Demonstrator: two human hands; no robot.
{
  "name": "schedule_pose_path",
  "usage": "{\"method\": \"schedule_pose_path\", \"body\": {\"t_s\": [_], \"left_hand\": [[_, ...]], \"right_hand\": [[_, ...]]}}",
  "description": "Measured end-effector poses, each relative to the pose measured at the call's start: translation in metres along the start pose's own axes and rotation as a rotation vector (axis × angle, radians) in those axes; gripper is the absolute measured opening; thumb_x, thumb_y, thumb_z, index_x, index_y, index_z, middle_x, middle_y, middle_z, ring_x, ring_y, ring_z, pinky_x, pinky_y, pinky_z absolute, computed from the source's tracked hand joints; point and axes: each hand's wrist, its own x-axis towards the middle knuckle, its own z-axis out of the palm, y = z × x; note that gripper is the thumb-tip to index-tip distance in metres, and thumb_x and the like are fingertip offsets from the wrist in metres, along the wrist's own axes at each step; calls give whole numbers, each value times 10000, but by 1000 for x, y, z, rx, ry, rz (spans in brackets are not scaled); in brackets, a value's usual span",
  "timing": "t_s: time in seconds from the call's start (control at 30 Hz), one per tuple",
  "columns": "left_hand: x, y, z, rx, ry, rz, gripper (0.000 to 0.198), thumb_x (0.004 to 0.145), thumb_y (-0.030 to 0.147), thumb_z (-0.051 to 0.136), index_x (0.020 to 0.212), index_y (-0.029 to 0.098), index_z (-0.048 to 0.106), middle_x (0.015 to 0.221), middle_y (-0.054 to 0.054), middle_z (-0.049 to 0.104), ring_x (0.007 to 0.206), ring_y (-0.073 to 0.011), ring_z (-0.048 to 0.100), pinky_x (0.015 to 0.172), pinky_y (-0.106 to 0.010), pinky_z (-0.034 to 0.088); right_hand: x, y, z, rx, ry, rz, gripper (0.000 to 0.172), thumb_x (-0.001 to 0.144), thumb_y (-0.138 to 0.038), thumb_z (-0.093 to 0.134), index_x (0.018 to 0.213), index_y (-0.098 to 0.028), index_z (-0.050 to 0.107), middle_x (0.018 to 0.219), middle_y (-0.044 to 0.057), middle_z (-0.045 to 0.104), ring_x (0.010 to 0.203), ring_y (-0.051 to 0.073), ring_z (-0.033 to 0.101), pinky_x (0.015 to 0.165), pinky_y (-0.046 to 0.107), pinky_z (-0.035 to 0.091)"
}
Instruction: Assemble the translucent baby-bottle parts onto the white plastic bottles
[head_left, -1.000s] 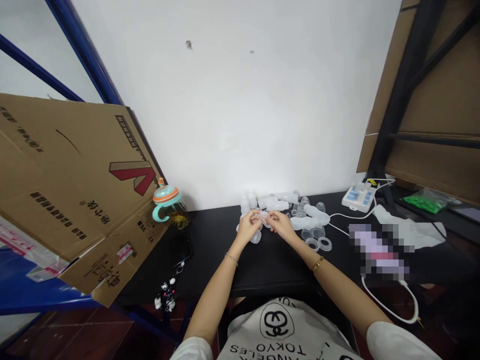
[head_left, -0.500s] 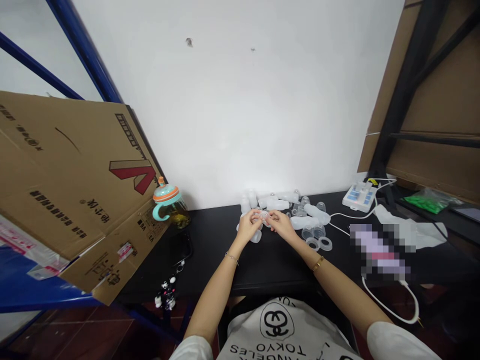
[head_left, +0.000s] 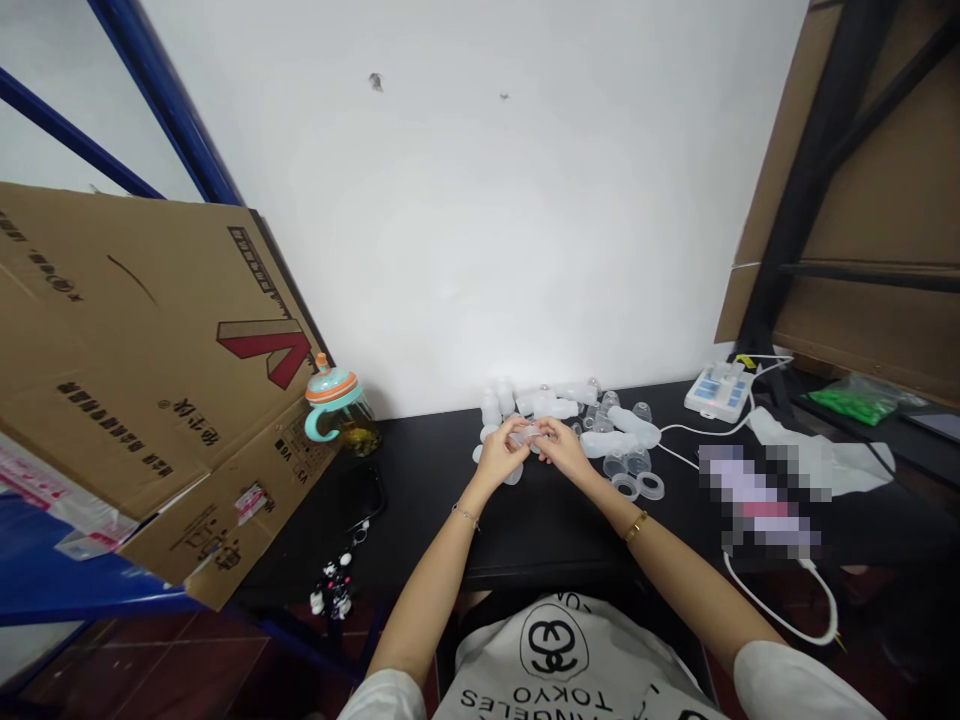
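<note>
Two hands, left (head_left: 500, 456) and right (head_left: 564, 448), meet beyond outstretched forearms (head_left: 431, 590), nearly closed around a small clear piece (head_left: 527, 435).

Wore a white tee (head_left: 491, 668), pretty casual, with plain short sleeves (head_left: 787, 682) in the same white. Had bold black print up front: a rounded emblem (head_left: 554, 641) with a loopy symbol inside, plus block lettering (head_left: 574, 695) reading TOKYO and ANGELES. Also sported a skinny chain bracelet (head_left: 466, 516) on the left wrist and a gold-toned bangle (head_left: 636, 526) on the right. Looked nice tbh.
</note>
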Motion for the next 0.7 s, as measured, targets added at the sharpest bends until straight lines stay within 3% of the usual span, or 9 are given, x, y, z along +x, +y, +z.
{"method": "schedule_pose_path", "body": {"t_s": [0.27, 0.7], "left_hand": [[0, -5, 1, 92, 28, -37, 395, 807, 218, 631, 1201, 209, 659, 948, -16, 751, 533, -72, 587, 527, -184, 425], [-2, 4, -1, 229, 65, -20, 347, 846, 246, 632, 1193, 227, 623, 1054, -37, 765, 599, -109, 658, 625, -227, 475]], "right_hand": [[-1, -1, 0, 7, -19, -5, 280, 762, -373, 643, 985, -208, 607, 875, 9, 691, 475, 96, 592, 391, 196, 419], [-2, 0, -1, -106, 11, -35, 251, 819, -415, 637, 971, -216, 622, 922, 30, 721, 497, 110, 620, 428, 208, 439]]}}
